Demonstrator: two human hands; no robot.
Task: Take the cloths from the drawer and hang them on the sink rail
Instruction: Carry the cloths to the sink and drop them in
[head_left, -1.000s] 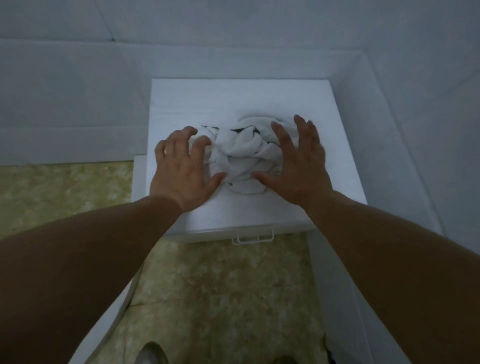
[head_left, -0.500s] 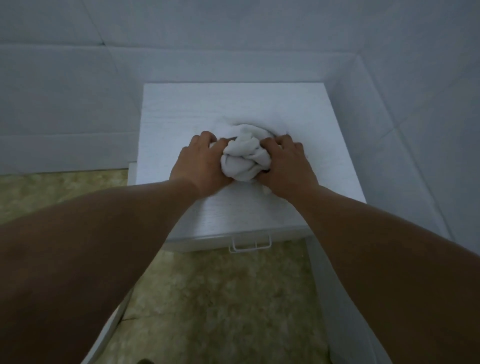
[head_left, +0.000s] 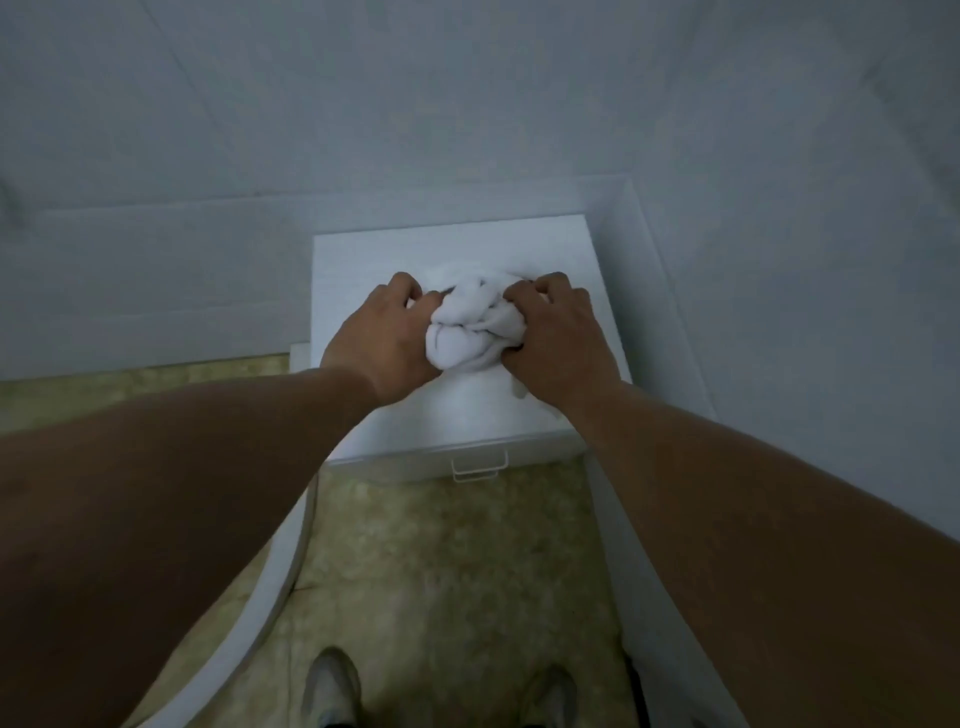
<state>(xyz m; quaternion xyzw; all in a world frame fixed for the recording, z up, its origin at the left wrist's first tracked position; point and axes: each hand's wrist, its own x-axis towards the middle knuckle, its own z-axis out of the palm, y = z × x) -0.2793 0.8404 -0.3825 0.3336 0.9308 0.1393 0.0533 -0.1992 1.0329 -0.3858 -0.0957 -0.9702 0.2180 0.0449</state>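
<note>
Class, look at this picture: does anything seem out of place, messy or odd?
Only the white cloths: bunched into a crumpled wad, not folded, gripped between left hand and right hand above the cabinet top.

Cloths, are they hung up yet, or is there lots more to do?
Not yet. Done: the white cloths are bunched into one bundle on top of the white cabinet, whose drawer handle shows below. In hand: the left hand and right hand both grip the bundle. Left: carrying and hanging them; no sink rail is in view.
</note>
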